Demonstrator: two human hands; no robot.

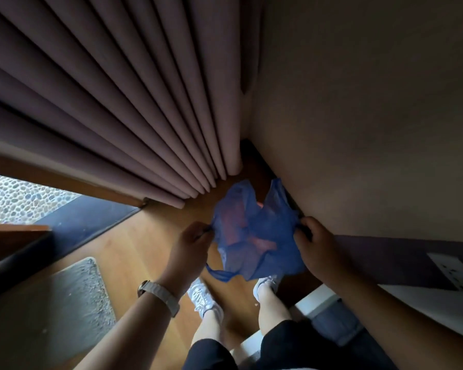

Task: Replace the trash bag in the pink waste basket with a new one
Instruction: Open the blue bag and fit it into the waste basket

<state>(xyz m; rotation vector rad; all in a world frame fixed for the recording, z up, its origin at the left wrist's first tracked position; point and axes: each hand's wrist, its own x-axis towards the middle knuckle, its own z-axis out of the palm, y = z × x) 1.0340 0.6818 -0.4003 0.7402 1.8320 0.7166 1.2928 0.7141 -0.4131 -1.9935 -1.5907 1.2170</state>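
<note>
over wood floor, both hands' grips, left hand and right hand, clench a translucent blue bag showing pink.

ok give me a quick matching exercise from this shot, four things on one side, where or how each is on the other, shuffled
Things:
1. blue bag
2. watch
3. curtain
4. socket

Places or states:
A. on the left wrist
B. hanging in folds, upper left
C. held by both hands, left hand and right hand, pink showing through it
D. low on the wall at the right edge

Pairs: 1-C, 2-A, 3-B, 4-D
</note>
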